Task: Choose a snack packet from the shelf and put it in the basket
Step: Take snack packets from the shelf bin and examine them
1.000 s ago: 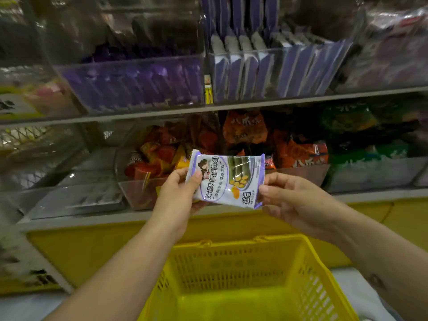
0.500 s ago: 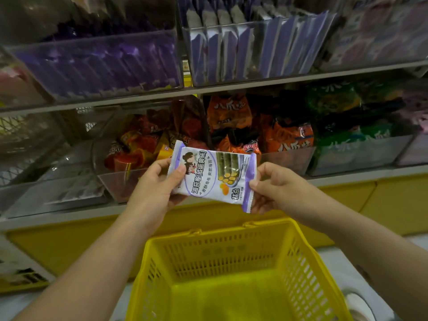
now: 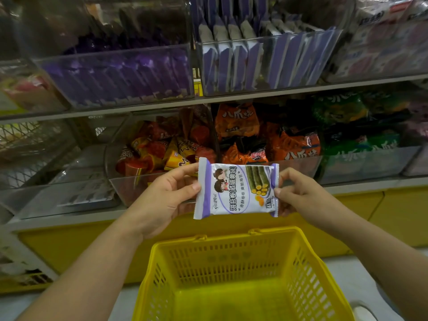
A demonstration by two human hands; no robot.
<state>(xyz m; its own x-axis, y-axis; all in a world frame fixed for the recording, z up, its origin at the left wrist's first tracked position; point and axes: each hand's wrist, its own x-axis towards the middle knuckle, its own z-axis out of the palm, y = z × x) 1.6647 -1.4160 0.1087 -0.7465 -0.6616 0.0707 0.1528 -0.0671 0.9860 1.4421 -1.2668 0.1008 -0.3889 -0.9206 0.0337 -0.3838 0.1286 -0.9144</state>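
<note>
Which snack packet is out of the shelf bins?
The white and purple seaweed-roll packet: the left hand and the right hand pinch its two ends. All the other packets lie in clear bins.

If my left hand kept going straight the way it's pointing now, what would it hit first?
Your left hand pinches the seaweed roll packet, which lies right in that line. Past it, probably the clear bin of red and orange snacks, though depth is unclear.
</note>
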